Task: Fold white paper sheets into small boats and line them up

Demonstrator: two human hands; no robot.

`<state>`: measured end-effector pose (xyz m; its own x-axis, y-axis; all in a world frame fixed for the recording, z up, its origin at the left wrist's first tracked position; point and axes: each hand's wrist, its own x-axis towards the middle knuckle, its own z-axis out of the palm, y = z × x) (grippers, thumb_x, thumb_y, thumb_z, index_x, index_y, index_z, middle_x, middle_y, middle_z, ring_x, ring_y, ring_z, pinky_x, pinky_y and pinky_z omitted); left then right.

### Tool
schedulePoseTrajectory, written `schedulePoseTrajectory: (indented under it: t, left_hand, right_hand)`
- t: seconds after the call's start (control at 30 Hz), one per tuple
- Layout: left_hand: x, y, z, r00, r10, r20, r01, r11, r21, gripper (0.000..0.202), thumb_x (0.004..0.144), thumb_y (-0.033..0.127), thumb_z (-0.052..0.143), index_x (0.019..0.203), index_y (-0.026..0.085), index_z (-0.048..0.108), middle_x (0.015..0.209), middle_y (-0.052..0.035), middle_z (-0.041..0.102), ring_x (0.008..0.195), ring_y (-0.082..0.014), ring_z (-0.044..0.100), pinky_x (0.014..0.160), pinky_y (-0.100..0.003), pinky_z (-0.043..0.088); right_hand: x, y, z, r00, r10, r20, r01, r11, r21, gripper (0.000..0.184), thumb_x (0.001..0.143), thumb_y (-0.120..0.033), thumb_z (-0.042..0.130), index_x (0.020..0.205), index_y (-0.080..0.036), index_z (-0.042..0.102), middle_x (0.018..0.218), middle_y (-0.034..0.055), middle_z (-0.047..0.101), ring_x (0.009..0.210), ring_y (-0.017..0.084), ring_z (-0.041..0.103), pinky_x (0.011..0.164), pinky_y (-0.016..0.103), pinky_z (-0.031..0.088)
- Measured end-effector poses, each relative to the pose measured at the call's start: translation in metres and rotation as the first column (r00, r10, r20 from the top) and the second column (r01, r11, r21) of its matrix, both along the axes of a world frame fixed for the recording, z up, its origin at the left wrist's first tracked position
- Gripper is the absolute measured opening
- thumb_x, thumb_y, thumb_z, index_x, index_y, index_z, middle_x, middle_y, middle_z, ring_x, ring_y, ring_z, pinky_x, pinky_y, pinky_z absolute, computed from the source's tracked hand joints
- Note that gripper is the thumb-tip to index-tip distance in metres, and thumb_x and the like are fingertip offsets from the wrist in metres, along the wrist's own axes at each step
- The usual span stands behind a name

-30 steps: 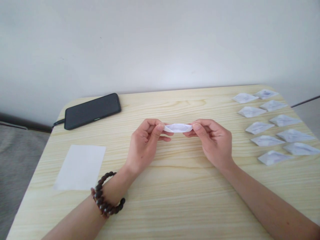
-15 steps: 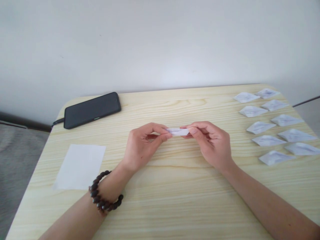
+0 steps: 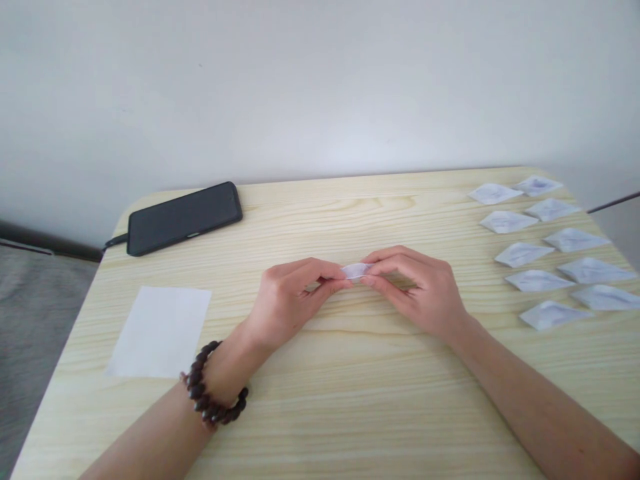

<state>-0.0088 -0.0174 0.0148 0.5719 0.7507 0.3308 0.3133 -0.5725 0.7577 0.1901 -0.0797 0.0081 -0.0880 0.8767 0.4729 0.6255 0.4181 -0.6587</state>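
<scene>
Between my two hands, over the middle of the table, is a small folded white paper boat (image 3: 355, 271). My left hand (image 3: 295, 293) pinches its left end between thumb and fingers. Its right end is pinched by my right hand (image 3: 417, 287). Fingertips cover both ends, so only the middle of the boat shows. Several finished-looking paper boats of the same pointed shape, such as the nearest paper boat (image 3: 553, 315), lie in two columns at the right. A flat sheet of white paper (image 3: 160, 331) rests on the left, near my beaded wrist.
A black phone (image 3: 185, 219) with a cable (image 3: 116, 241) plugged in lies at the back left of the wooden table (image 3: 340, 400). Behind the table's far edge rises a white wall (image 3: 320, 87).
Both hands have shifted slightly down, and the fingertips have come closer together. Less of the paper boat shows between them. My right-hand grip has changed, with thumb below and fingers above.
</scene>
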Motion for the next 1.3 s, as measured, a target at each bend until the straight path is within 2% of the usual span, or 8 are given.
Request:
schedulePoseTrajectory:
  t: [0.23, 0.37, 0.47, 0.57, 0.63, 0.87, 1.03, 1.3]
  left_hand:
    - [0.004, 0.000, 0.003, 0.995, 0.094, 0.042, -0.083, 0.972, -0.218, 0.005, 0.078, 0.025, 0.073, 0.075, 0.021, 0.073, 0.073, 0.0013, 0.075, 0.060, -0.0122, 0.066, 0.058, -0.021, 0.052]
    - [0.003, 0.002, 0.000, 0.993, 0.111, 0.036, -0.093, 0.938, -0.335, 0.012, 0.075, 0.028, 0.076, 0.081, 0.020, 0.070, 0.069, 0.0023, 0.073, 0.056, -0.0115, 0.063, 0.054, -0.021, 0.048]
    - [0.002, 0.005, -0.003, 0.994, 0.105, -0.006, -0.099, 0.914, -0.392, 0.024, 0.075, 0.032, 0.077, 0.093, 0.020, 0.067, 0.070, 0.0022, 0.073, 0.056, -0.0121, 0.062, 0.054, -0.022, 0.046]
    - [0.002, 0.007, -0.002, 0.997, 0.036, -0.070, -0.053, 0.965, -0.256, 0.008, 0.080, 0.029, 0.071, 0.081, 0.021, 0.071, 0.072, 0.0006, 0.072, 0.064, -0.0135, 0.062, 0.062, -0.024, 0.046]
    - [0.002, 0.008, -0.002, 0.993, 0.013, -0.117, -0.031, 0.988, -0.154, 0.009, 0.082, 0.026, 0.068, 0.076, 0.022, 0.074, 0.070, 0.0006, 0.071, 0.066, -0.0140, 0.060, 0.068, -0.027, 0.046]
    - [0.002, 0.006, -0.006, 0.987, 0.096, -0.129, -0.108, 0.990, -0.094, 0.007, 0.082, 0.024, 0.069, 0.081, 0.024, 0.076, 0.076, -0.0013, 0.068, 0.075, -0.0165, 0.059, 0.070, -0.028, 0.047]
    - [0.003, 0.009, -0.009, 0.975, 0.134, -0.175, -0.120, 0.989, 0.084, 0.006, 0.081, 0.023, 0.071, 0.078, 0.023, 0.075, 0.091, -0.0046, 0.066, 0.093, -0.0215, 0.053, 0.085, -0.036, 0.046]
    - [0.002, 0.014, -0.007, 0.943, 0.161, -0.291, -0.162, 0.987, 0.021, 0.007, 0.083, 0.021, 0.067, 0.079, 0.021, 0.073, 0.080, -0.0034, 0.069, 0.095, -0.0250, 0.052, 0.088, -0.041, 0.042]
  right_hand:
    - [-0.002, 0.000, -0.001, 0.969, -0.177, -0.170, 0.144, 0.971, -0.192, 0.015, 0.079, -0.032, 0.074, 0.072, -0.021, 0.066, 0.070, -0.0004, 0.074, 0.062, 0.015, 0.069, 0.058, 0.025, 0.052]
    - [-0.004, 0.000, -0.003, 0.945, -0.179, -0.273, 0.100, 0.955, -0.280, 0.020, 0.078, -0.035, 0.075, 0.071, -0.021, 0.063, 0.068, -0.0012, 0.072, 0.060, 0.014, 0.067, 0.056, 0.024, 0.051]
    - [-0.004, 0.002, -0.002, 0.962, -0.128, -0.242, 0.050, 0.952, -0.302, 0.015, 0.081, -0.032, 0.072, 0.077, -0.022, 0.062, 0.070, -0.0024, 0.069, 0.062, 0.013, 0.064, 0.057, 0.023, 0.050]
    - [-0.002, 0.003, 0.000, 0.996, -0.053, -0.072, 0.034, 0.967, -0.252, 0.006, 0.086, -0.025, 0.067, 0.080, -0.023, 0.066, 0.075, -0.0011, 0.070, 0.073, 0.014, 0.062, 0.068, 0.026, 0.049]
    - [0.000, 0.003, 0.000, 1.000, -0.025, 0.001, 0.025, 0.974, -0.225, 0.007, 0.087, -0.022, 0.066, 0.081, -0.024, 0.068, 0.076, -0.0004, 0.070, 0.076, 0.015, 0.060, 0.071, 0.028, 0.049]
    - [-0.001, 0.006, -0.002, 0.999, -0.031, 0.008, 0.032, 0.972, -0.235, 0.010, 0.086, -0.020, 0.065, 0.077, -0.023, 0.068, 0.074, 0.0014, 0.066, 0.076, 0.017, 0.059, 0.068, 0.029, 0.049]
    - [0.001, 0.007, -0.003, 0.993, -0.070, 0.098, 0.085, 0.982, -0.167, 0.012, 0.085, -0.013, 0.063, 0.079, -0.022, 0.069, 0.090, 0.0047, 0.058, 0.086, 0.019, 0.057, 0.077, 0.035, 0.048]
    - [0.011, 0.011, -0.005, 0.994, -0.107, 0.031, 0.111, 0.939, -0.325, 0.010, 0.084, -0.011, 0.061, 0.081, -0.020, 0.065, 0.092, 0.0044, 0.062, 0.092, 0.020, 0.060, 0.084, 0.036, 0.048]
